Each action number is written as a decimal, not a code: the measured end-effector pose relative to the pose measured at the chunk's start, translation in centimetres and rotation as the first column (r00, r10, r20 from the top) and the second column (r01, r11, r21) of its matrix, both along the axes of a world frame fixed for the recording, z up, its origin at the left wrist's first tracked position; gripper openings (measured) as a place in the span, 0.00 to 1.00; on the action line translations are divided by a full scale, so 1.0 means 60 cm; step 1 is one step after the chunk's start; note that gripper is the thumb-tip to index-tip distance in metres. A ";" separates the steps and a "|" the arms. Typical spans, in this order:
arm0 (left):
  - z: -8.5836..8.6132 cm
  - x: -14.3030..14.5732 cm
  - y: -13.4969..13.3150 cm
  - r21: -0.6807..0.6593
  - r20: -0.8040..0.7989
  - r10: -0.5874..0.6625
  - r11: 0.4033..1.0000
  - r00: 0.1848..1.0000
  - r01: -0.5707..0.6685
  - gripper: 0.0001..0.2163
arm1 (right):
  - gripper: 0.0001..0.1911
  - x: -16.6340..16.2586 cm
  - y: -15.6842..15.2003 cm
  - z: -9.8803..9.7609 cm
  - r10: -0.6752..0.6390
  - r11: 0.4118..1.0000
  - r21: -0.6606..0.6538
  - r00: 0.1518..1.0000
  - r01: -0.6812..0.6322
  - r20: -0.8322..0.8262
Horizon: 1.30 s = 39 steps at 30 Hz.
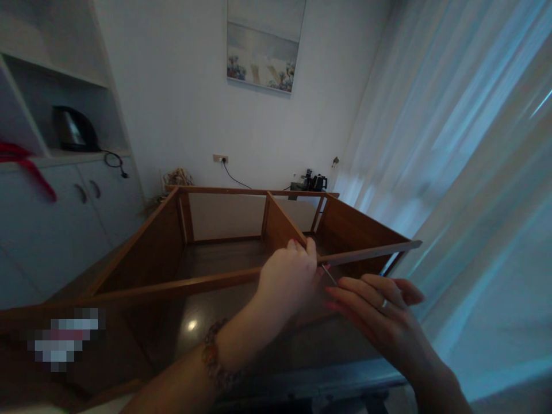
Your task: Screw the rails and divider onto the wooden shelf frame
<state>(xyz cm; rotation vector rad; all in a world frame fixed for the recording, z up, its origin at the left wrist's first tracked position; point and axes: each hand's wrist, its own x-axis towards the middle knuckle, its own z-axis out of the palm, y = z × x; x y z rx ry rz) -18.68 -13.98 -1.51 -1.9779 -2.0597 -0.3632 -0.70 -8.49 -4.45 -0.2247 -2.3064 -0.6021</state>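
Note:
A wooden frame (224, 280) with upright side panels and a middle divider (282, 224) stands in front of me. My left hand (290, 270) is closed around its near rail, where the divider meets it. The fingertips reach over the top, and another fingertip shows below the rail. Just to the right, my right hand (379, 305) pinches a thin metal rod (330, 275) that looks like a hex key. The rod's far tip meets the underside of the rail beside my left hand. Its near end is hidden in my fingers.
Behind the frame, a coffee maker (319, 183) stands by the wall near a socket (220, 158) with a plugged-in cord. An electric kettle (75, 129) sits in the white cabinet (47, 224) at left. Long curtains (466, 144) hang at right.

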 end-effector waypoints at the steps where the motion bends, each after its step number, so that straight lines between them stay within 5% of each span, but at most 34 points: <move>1: 0.000 0.000 0.000 -0.002 -0.005 -0.001 1.000 1.000 0.001 0.24 | 0.07 -0.005 0.001 -0.003 0.028 0.999 -0.035 0.999 -0.028 -0.025; 6: -0.002 -0.004 0.001 -0.011 -0.029 -0.021 1.000 0.999 0.021 0.22 | 0.13 -0.036 0.002 -0.017 0.089 0.924 -0.344 0.969 -0.167 -0.232; 11: -0.005 -0.005 0.003 -0.008 -0.047 -0.022 1.000 0.999 0.021 0.23 | 0.14 -0.051 -0.005 -0.032 -0.029 0.596 -0.714 0.879 -0.367 -0.476; 14: -0.004 -0.004 0.003 -0.029 -0.048 -0.012 1.000 0.999 0.010 0.24 | 0.12 -0.054 -0.009 -0.041 -0.051 0.515 -0.748 0.857 -0.418 -0.513; 17: -0.001 -0.004 0.001 -0.020 -0.032 -0.012 1.000 0.999 0.011 0.24 | 0.12 -0.054 -0.011 -0.051 -0.076 0.593 -0.713 0.856 -0.374 -0.512; 20: 0.001 -0.004 -0.001 -0.022 -0.031 -0.018 1.000 0.999 0.018 0.24 | 0.13 -0.049 -0.010 -0.057 -0.085 0.829 -0.525 0.886 -0.191 -0.456; 22: 0.001 -0.003 -0.001 -0.031 -0.039 -0.016 0.999 0.999 0.014 0.24 | 0.13 -0.041 -0.007 -0.054 -0.112 0.938 -0.346 0.911 -0.035 -0.397; 26: 0.001 -0.002 0.000 -0.010 -0.042 -0.016 1.000 0.999 0.016 0.24 | 0.01 -0.030 -0.005 -0.039 -0.221 0.974 -0.120 0.912 0.191 -0.345; 27: 0.000 -0.002 0.001 -0.001 -0.042 -0.016 1.000 0.999 0.016 0.24 | 0.05 -0.029 -0.007 -0.035 -0.240 0.970 -0.108 0.913 0.216 -0.331; 30: -0.001 -0.003 0.001 0.003 -0.042 -0.013 1.000 0.999 0.013 0.24 | 0.14 -0.037 -0.016 -0.030 -0.246 0.949 -0.268 0.920 0.165 -0.306; 32: -0.001 -0.002 0.000 -0.003 -0.039 -0.013 1.000 0.999 0.013 0.24 | 0.19 -0.047 -0.023 -0.035 -0.236 0.831 -0.556 0.916 0.017 -0.324; 34: 0.000 -0.002 -0.001 -0.006 -0.036 -0.009 1.000 0.999 0.009 0.24 | 0.22 -0.057 -0.029 -0.044 -0.245 0.539 -0.824 0.904 -0.174 -0.351; 36: 0.000 -0.001 -0.002 -0.011 -0.032 -0.005 1.000 0.999 0.004 0.23 | 0.24 -0.064 -0.032 -0.055 -0.268 0.228 -0.917 0.885 -0.326 -0.381; 37: 0.000 -0.001 -0.003 -0.011 -0.030 -0.004 1.000 1.000 0.004 0.23 | 0.25 -0.067 -0.033 -0.059 -0.279 0.135 -0.917 0.873 -0.376 -0.399; 39: -0.001 -0.002 -0.002 -0.009 -0.026 -0.009 1.000 1.000 0.009 0.23 | 0.25 -0.068 -0.032 -0.063 -0.284 0.113 -0.908 0.863 -0.404 -0.419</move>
